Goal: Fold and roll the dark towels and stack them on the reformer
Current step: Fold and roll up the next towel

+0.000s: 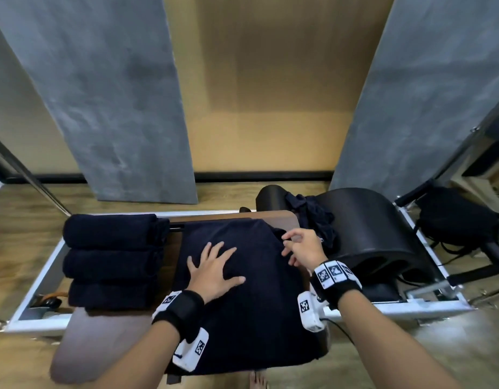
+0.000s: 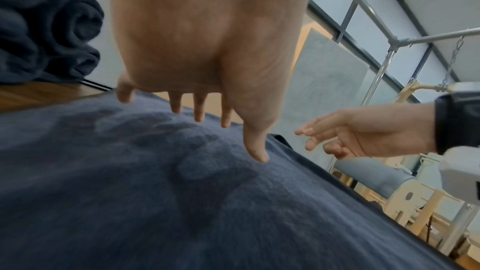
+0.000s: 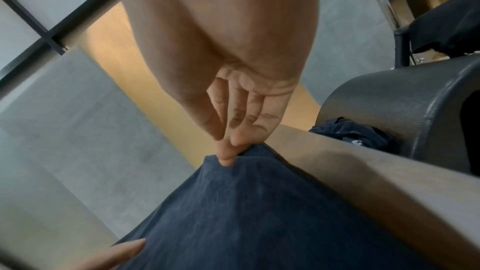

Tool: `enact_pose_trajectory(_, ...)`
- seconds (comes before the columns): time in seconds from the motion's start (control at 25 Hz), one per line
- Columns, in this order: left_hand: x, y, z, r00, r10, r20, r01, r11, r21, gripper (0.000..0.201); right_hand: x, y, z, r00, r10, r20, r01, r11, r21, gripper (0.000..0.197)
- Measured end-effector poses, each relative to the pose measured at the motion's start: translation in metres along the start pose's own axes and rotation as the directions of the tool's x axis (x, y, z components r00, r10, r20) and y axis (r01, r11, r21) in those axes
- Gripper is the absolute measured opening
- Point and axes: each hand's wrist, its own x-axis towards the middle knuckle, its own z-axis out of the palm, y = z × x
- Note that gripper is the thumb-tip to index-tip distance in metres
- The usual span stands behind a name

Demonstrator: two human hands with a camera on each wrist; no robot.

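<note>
A dark navy towel (image 1: 242, 299) lies spread over the brown padded box (image 1: 102, 341) on the reformer (image 1: 38, 279). My left hand (image 1: 214, 259) presses flat on its middle with the fingers spread. My right hand (image 1: 289, 244) pinches the towel's far right corner, which the right wrist view shows lifted into a small peak (image 3: 228, 157). Three rolled dark towels (image 1: 110, 262) sit stacked in a row to the left of the box. A crumpled dark towel (image 1: 312, 217) lies beyond the right hand.
A black arc barrel (image 1: 377, 234) stands close to the right of the box, with a smaller black roll (image 1: 270, 197) behind it. A black bag (image 1: 455, 220) rests at far right. Metal frame tubes rise on both sides. Wooden floor surrounds the reformer.
</note>
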Motion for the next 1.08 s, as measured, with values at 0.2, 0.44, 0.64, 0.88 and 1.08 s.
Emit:
enact_pose_trajectory(0.2,0.025,0.009,-0.007,0.944,-0.106,0.312,0.073,0.991,0.116,0.128,0.047,-0.013,0.009,0.999,-0.013,0.031,0.018,0.987,-0.161,0.034)
enact_pose_trajectory(0.44,0.027,0.005,-0.002,0.939,-0.112,0.326,0.084,0.992,0.099,0.128,0.08,-0.002,-0.002,0.957,0.067,-0.283,-0.056,0.997,0.044,0.011)
enact_pose_trajectory(0.64,0.03,0.003,0.001,0.94,-0.104,0.326,0.078,0.993,0.093,0.128,0.085,-0.002,-0.001,0.97,0.175,-0.17,-0.163,0.983,0.08,0.033)
enact_pose_trajectory(0.88,0.03,0.001,0.003,0.946,-0.093,0.31,0.071,0.994,0.081,0.129,0.085,-0.002,0.001,0.95,0.214,-0.226,-0.23,0.972,-0.044,0.009)
enact_pose_trajectory(1.08,0.023,0.004,-0.001,0.957,-0.068,0.281,0.025,0.988,0.152,0.121,0.047,0.011,0.01,0.995,0.091,-0.04,-0.087,0.991,0.097,0.003)
